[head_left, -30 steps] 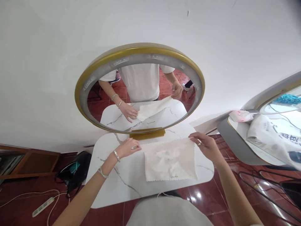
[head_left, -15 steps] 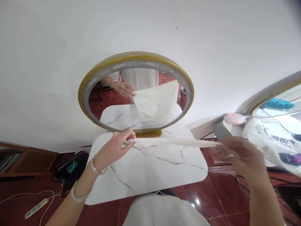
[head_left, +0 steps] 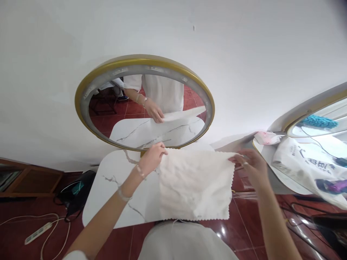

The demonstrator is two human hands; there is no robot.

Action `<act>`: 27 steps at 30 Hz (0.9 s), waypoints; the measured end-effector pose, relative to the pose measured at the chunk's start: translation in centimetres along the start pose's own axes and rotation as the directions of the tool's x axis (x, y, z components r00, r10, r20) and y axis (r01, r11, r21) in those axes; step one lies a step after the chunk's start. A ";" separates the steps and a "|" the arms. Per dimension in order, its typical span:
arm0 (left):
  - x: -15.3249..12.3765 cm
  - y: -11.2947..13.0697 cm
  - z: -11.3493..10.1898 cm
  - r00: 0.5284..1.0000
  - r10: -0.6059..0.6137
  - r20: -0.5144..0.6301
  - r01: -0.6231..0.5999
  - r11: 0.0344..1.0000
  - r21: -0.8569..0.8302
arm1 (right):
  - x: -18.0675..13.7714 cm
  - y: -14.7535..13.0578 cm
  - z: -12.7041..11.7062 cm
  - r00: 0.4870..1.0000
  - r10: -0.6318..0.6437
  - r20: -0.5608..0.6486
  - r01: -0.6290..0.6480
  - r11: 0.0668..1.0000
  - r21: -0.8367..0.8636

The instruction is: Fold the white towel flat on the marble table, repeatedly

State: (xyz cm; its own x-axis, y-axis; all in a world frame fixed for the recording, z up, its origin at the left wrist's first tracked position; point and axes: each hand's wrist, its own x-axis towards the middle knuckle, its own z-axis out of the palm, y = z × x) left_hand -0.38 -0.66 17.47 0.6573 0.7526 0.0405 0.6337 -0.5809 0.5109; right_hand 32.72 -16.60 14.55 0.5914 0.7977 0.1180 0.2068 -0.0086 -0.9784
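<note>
A white cloth (head_left: 196, 184) with zigzag-cut edges is spread out between my hands, over the right half of a white marbled table (head_left: 116, 202). My left hand (head_left: 153, 159) pinches its upper left corner, close to the base of the mirror. At the upper right corner, my right hand (head_left: 249, 164) grips the cloth, beyond the table's right side. The cloth's lower edge hangs near my lap. Behind it stands an oval gold-rimmed mirror (head_left: 145, 59), which reflects one hand and the cloth.
To the right, a second table (head_left: 262, 153) bears a tissue pack (head_left: 267, 137), a white printed bag (head_left: 306, 159) and a purple item (head_left: 334, 186). A black bag (head_left: 77, 195) and a power strip (head_left: 38, 233) lie on the red tiled floor at left.
The cloth was stretched edge-on as a thin band; now its flat face shows, hanging down toward me. My right hand has come left and up, and the view has shifted slightly.
</note>
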 end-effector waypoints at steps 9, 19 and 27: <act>-0.2 -4.4 19.2 0.994 -0.082 -0.067 0.097 0.959 0.267 | -1.4 17.2 9.0 0.934 -0.224 0.279 0.330 0.838 -0.434; 4.1 -4.5 23.5 0.961 -0.204 -0.186 0.260 0.899 0.353 | 0.8 21.6 11.8 0.861 -0.192 0.471 0.506 0.423 -0.752; 6.9 -2.1 25.3 0.882 -0.378 -0.280 0.443 0.869 0.221 | 4.0 19.8 15.4 0.724 -0.142 0.675 0.661 0.423 -0.620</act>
State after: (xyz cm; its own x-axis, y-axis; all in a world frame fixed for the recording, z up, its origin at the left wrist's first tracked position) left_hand 13.13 -2.08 -5.10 0.2259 0.9706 0.0829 0.9320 -0.2401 0.2717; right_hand 27.19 -4.32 -7.00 -0.1271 0.9859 0.1092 0.9616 0.1494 -0.2300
